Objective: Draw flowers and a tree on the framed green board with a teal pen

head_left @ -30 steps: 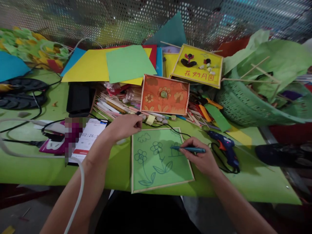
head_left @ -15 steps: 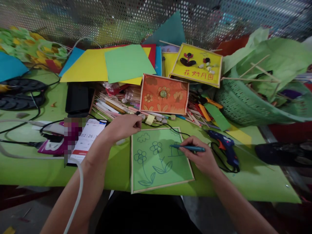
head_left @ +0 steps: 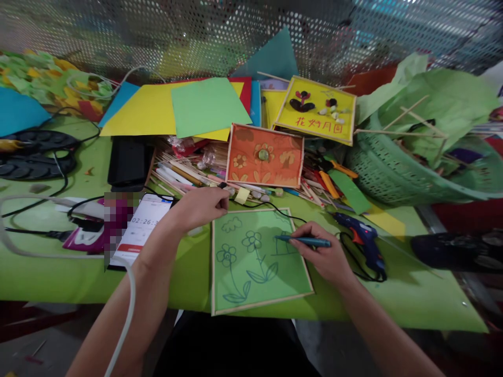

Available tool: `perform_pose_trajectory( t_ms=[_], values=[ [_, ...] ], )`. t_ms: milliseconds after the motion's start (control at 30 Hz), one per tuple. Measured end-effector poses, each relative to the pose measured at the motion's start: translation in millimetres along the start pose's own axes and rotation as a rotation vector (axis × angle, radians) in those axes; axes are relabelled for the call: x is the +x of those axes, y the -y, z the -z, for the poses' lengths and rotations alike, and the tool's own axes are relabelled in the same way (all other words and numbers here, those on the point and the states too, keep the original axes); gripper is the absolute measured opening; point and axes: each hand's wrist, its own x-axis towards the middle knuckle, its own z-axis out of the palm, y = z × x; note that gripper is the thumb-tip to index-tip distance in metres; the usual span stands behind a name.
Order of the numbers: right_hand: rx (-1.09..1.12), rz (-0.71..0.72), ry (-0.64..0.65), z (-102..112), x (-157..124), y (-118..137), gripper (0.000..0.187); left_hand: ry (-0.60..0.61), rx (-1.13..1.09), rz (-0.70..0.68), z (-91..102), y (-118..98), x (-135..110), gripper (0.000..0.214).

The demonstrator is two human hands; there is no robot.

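Observation:
A green framed sheet with drawn flowers and a cloud lies in front of me on the green table. My right hand grips a teal pen whose tip rests on the sheet near a small drawn shape. My left hand is closed by the sheet's upper left corner, its fingertips pinched among small stones and pencils; what it holds is too small to name.
An orange framed picture and a yellow one stand behind the sheet. A blue glue gun lies right of my hand, a phone to the left, a green basket at right, coloured paper behind.
The view has shifted slightly, so everything sits a little lower in the frame. Both hands stay where they were, pen tip still on the sheet.

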Motion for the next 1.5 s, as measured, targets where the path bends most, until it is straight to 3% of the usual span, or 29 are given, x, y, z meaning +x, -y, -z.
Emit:
perform_pose_trajectory(
  t_ms=[1500],
  values=[
    [0.075, -0.033, 0.019, -10, 7, 0, 0.015, -0.053, -0.006, 0.000, -6.1, 5, 0, 0.008]
  ],
)
